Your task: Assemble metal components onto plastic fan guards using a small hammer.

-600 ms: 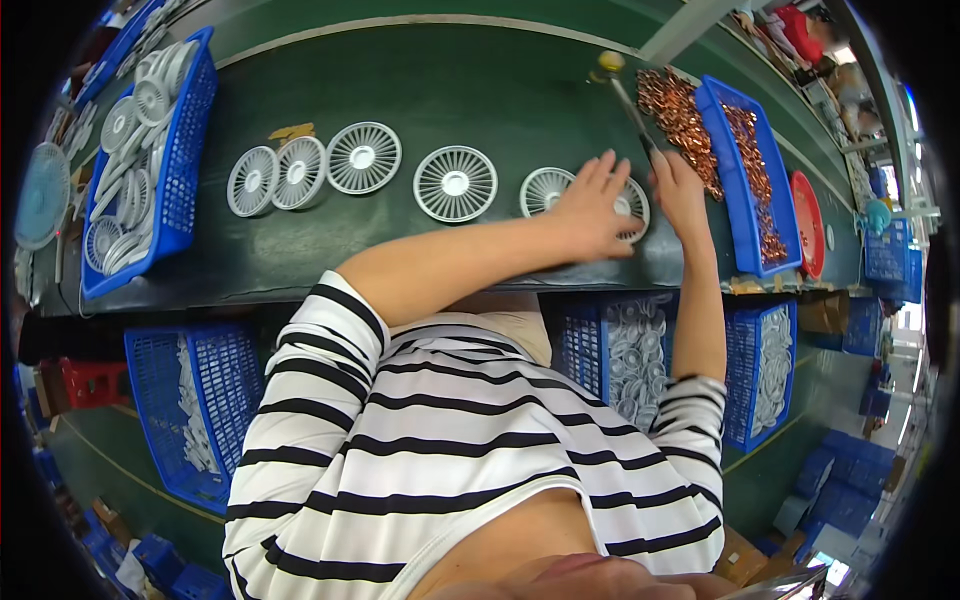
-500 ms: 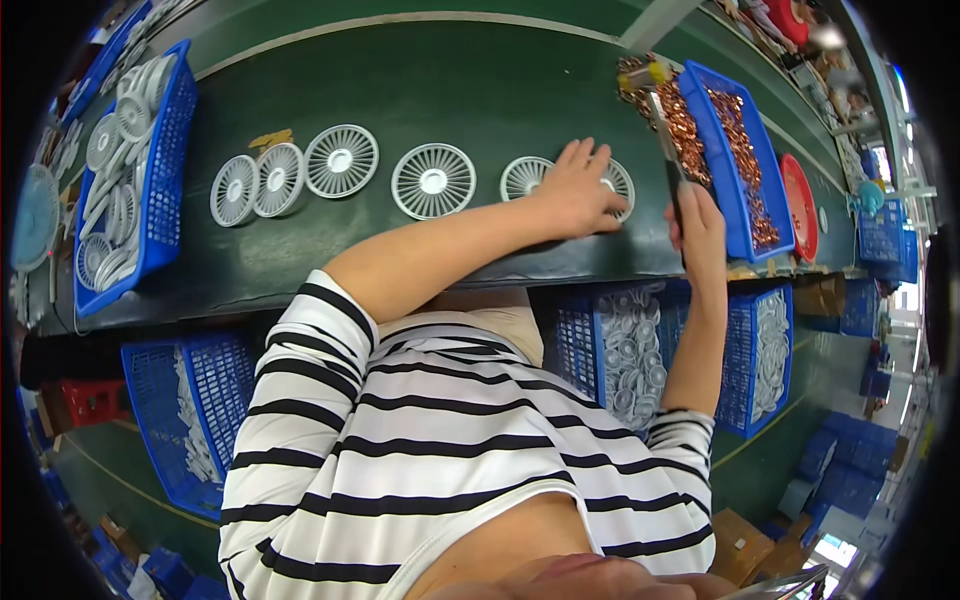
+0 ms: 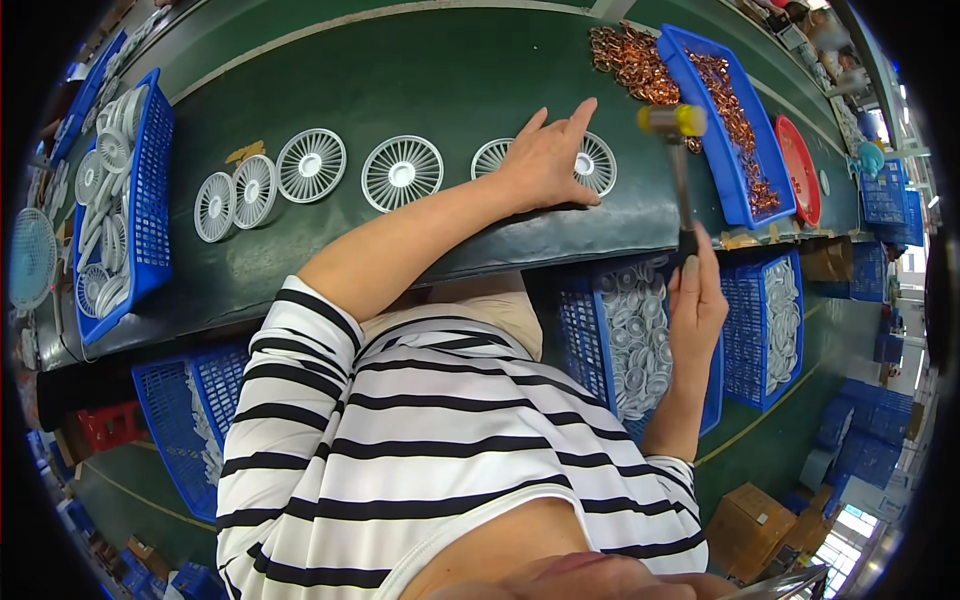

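I have one view only, from the left of two fisheye cameras on the person's head. It looks steeply down over the striped shirt (image 3: pixel 420 440) onto the green workbench (image 3: pixel 420 80), which curves across the top of the picture. It sits close, so the torso fills the lower half and straight edges bow near the rim. With no second view, nothing overlaps.

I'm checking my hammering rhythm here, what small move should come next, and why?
Probably bring the mallet down onto the white grille: the right hand holds it raised just beside, while the left hand lies flat on the grille, steadying it.
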A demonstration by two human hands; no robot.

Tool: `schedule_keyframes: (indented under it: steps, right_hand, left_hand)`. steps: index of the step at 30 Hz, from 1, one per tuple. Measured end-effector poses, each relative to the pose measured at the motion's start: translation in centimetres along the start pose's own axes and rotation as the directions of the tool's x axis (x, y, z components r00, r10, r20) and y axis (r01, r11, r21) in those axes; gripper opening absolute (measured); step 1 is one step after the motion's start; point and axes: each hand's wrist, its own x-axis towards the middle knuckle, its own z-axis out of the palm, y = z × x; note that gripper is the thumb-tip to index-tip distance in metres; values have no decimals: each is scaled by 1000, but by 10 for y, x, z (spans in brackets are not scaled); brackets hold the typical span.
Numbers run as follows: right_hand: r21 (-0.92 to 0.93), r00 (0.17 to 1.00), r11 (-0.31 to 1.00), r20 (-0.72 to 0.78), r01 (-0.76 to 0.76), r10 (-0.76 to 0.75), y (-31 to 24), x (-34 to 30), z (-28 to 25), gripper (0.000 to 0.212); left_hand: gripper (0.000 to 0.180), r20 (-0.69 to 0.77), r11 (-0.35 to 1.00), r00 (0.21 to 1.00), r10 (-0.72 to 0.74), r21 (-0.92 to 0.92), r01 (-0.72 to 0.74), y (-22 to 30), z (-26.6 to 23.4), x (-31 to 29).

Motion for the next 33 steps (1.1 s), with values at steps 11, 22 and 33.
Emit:
schedule_keyframes:
  steps: [11,22,33]
  right_hand:
    - [-112,972,972,134,206,-191,-29,-12,18,37]
    - [0,882,905,223,425,-415,-75,-22,96,36]
    - [-131,858,940,462,316,-224,-96,-37,126,35]
  left_hand:
    - [114,-57,958,995,79,279,-60,-39,-115,-105]
    - [123,-87,994,991,-104,30,107,-69,-115,-135]
    - [117,-199,913,968,-152,347,215,-122,-195,-194]
